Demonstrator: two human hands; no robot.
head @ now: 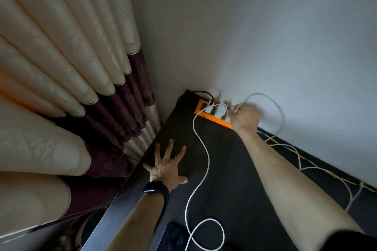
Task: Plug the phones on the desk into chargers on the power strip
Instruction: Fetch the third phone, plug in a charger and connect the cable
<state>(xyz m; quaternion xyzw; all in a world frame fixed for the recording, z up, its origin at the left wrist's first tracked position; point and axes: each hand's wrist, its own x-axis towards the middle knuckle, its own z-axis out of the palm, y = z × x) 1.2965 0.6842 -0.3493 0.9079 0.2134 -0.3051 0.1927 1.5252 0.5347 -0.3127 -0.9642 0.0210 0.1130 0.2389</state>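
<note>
An orange power strip point(204, 112) lies at the far edge of the dark desk point(230, 169), against the wall. Two white chargers point(221, 110) sit in its sockets. My right hand point(244, 117), blurred, rests over the strip's right end and is closed on a white plug with a cable point(280, 116) that loops up along the wall. Another white cable point(206, 161) runs from the left charger down the desk toward a dark phone point(173, 236) at the bottom edge. My left hand point(167, 167) presses flat on the desk, fingers spread, wearing a black watch.
Cream and maroon curtains point(71, 87) hang close to the desk's left edge. A black cord point(202, 93) leaves the strip's far end. White, yellow and blue wires point(302, 161) trail along the wall at the right.
</note>
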